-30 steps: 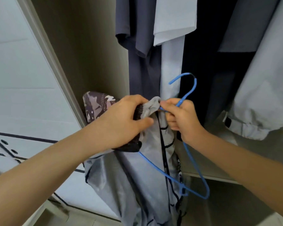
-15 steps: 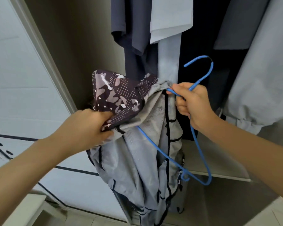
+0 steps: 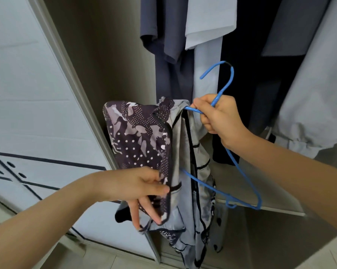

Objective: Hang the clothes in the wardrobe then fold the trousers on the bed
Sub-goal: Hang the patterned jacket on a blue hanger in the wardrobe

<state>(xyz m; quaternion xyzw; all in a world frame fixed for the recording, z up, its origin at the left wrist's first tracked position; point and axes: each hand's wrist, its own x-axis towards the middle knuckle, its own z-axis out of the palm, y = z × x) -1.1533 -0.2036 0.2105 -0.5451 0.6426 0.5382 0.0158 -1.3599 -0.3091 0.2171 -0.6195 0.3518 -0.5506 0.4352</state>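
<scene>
The step in hand looks like the first one: getting a piece of clothing onto a hanger so it can go in the wardrobe.

The right grip (image 3: 220,117) is curled tight round the neck of the thin blue wire hanger (image 3: 232,77), just under its hook. The left grip (image 3: 132,185) pinches the edge of the dark purple and grey spotted jacket with a pale grey inside (image 3: 140,136) between thumb and fingers. Two fingers point down along the cloth.

The jacket hangs between the two grips, in front of the open wardrobe. Its top is bunched up just beside the right grip. One arm of the hanger goes into the cloth there. The other arm sticks out bare, below the right wrist.

I think the next move is to pull the jacket over the bare arm, so it sits on both sides. Then the hook must go up to the rail, next to the dark blue shirt (image 3: 167,35) and the white shirt (image 3: 206,16). The rail cannot be seen, and neither can the trousers or the bed.
</scene>
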